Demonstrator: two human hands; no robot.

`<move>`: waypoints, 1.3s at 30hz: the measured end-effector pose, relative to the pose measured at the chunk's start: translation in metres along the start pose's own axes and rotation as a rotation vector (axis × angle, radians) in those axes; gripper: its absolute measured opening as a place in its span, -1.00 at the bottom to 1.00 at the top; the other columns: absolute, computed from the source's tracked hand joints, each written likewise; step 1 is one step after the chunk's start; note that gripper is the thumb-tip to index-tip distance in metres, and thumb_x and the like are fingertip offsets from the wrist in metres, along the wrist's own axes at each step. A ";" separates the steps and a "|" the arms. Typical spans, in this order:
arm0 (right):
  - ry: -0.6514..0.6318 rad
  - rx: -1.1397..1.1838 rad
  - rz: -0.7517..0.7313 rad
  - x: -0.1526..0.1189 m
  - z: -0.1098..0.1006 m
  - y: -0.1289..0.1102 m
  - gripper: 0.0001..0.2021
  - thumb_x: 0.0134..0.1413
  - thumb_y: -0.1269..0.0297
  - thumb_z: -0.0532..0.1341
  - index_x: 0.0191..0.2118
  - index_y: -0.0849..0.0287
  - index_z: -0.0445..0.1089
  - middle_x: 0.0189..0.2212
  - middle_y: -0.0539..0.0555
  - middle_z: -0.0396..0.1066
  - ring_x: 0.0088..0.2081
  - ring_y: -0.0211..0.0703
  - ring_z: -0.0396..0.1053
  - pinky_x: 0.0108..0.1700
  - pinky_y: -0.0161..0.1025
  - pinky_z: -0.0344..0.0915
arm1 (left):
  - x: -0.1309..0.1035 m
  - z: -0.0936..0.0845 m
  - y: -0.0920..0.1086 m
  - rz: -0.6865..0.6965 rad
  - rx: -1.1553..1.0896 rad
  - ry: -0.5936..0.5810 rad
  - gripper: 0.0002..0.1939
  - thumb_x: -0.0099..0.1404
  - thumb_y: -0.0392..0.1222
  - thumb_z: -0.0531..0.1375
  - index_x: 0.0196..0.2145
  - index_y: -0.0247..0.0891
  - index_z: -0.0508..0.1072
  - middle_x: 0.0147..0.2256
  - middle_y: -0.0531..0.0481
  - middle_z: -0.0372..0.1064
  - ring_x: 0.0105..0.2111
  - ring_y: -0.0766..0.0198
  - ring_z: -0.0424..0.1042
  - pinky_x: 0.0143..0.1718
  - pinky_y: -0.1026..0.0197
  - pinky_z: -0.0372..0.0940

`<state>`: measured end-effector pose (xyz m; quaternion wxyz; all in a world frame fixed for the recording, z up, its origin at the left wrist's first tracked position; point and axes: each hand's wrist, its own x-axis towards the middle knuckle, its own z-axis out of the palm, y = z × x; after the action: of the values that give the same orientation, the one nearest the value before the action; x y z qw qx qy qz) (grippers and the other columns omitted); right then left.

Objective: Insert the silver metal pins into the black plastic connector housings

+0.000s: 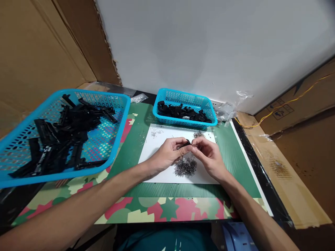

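My left hand [171, 153] is closed around a small black plastic part [187, 142], of which only a bit shows between the fingers. My right hand [208, 155] meets it at the fingertips, thumb and forefinger pinched together at the part's end. What the right fingers hold is too small to make out. Below both hands, a pile of small wiry metal pieces [185, 167] lies on a white sheet [157, 170]. Behind the right hand is a smaller heap of similar metal pieces [199, 134], and a few thin ones [156, 133] are scattered at the sheet's back left.
A large blue basket [121, 127] with long black plastic parts [75, 129] stands at the left. At the back, a smaller blue basket [187, 122] holds small black parts [180, 112]. Cardboard [282, 170] and a yellow cable [282, 104] are at the right, with a wall [199, 45] behind.
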<state>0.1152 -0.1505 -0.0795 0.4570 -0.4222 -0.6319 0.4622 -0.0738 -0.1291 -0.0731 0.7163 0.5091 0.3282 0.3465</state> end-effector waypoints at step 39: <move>0.009 -0.031 0.143 0.001 -0.016 -0.004 -0.78 0.01 0.17 0.51 -0.44 0.21 0.58 -0.59 -0.10 0.20 -0.52 -0.34 0.09 -0.46 -0.29 0.00 | -0.007 0.003 -0.006 0.275 0.432 0.135 -0.73 0.45 0.00 0.25 -0.22 -0.30 0.47 -0.30 0.02 0.39 -0.29 0.27 0.35 -0.24 0.25 0.23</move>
<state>0.1304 -0.1474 -0.0733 0.4190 -0.4754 -0.6052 0.4818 -0.0737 -0.1378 -0.0769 0.5137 0.6656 0.3694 0.3957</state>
